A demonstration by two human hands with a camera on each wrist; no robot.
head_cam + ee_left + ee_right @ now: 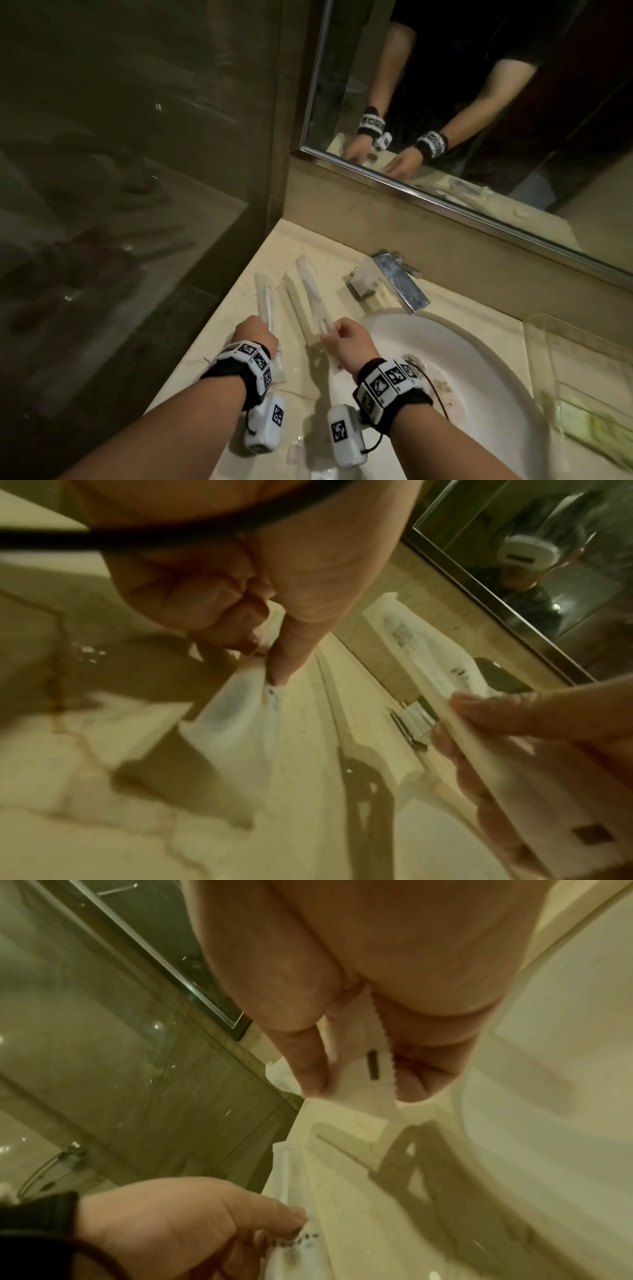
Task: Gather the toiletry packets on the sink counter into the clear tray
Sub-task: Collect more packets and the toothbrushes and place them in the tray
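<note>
Two long white toiletry packets are lifted at their near ends over the cream marble counter [239, 342], left of the sink. My left hand [270, 329] pinches the left packet [263, 298]; in the left wrist view thumb and fingers [281, 653] squeeze its crumpled end [240, 723]. My right hand [329, 334] pinches the right packet [313, 291] by its serrated end [356, 1083]. Between them a third long cream packet [298, 311] lies on the counter. The clear tray [548, 342] stands right of the sink, far from both hands.
A white basin [462, 377] sits right of my hands, with a chrome faucet [397, 281] behind it. A mirror [479, 102] runs along the back wall. A glass panel [120, 171] drops off the counter's left edge. Something greenish [599, 431] lies in the tray.
</note>
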